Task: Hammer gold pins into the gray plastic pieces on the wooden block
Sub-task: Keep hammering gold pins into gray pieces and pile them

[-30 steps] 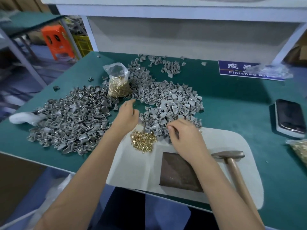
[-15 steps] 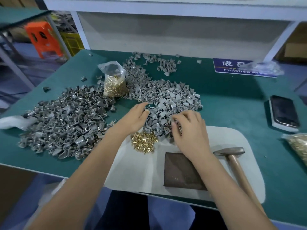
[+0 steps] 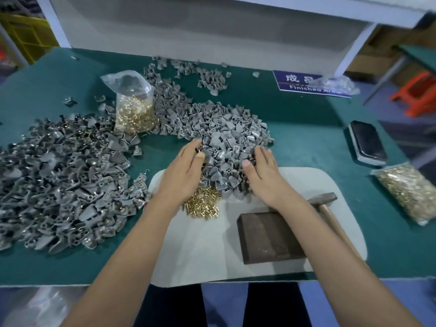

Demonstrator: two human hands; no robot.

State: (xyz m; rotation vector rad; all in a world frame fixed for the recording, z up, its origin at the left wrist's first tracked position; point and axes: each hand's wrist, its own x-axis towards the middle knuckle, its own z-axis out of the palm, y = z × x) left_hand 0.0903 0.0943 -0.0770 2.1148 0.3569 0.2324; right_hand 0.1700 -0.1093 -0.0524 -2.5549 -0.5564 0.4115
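Both hands lay flat-fingered, grasping nothing: the left hand (image 3: 182,172) and right hand (image 3: 266,177) flanked the gray plastic pieces (image 3: 221,159). Scooping gently toward the wooden block (image 3: 269,237) would spare the gold pins (image 3: 201,205) just below.

A: What colour is the table top (image 3: 295,119)?

B: Deep green. On it lies a pale off-white mat (image 3: 200,251) carrying a dark brown wooden block (image 3: 269,237).

A: And past the block?

B: Gold pins (image 3: 201,205), shiny, then matte gray plastic pieces (image 3: 226,138). Far right, a blue sign (image 3: 299,82) with white lettering (partly blurred, maybe a yellow stripe).
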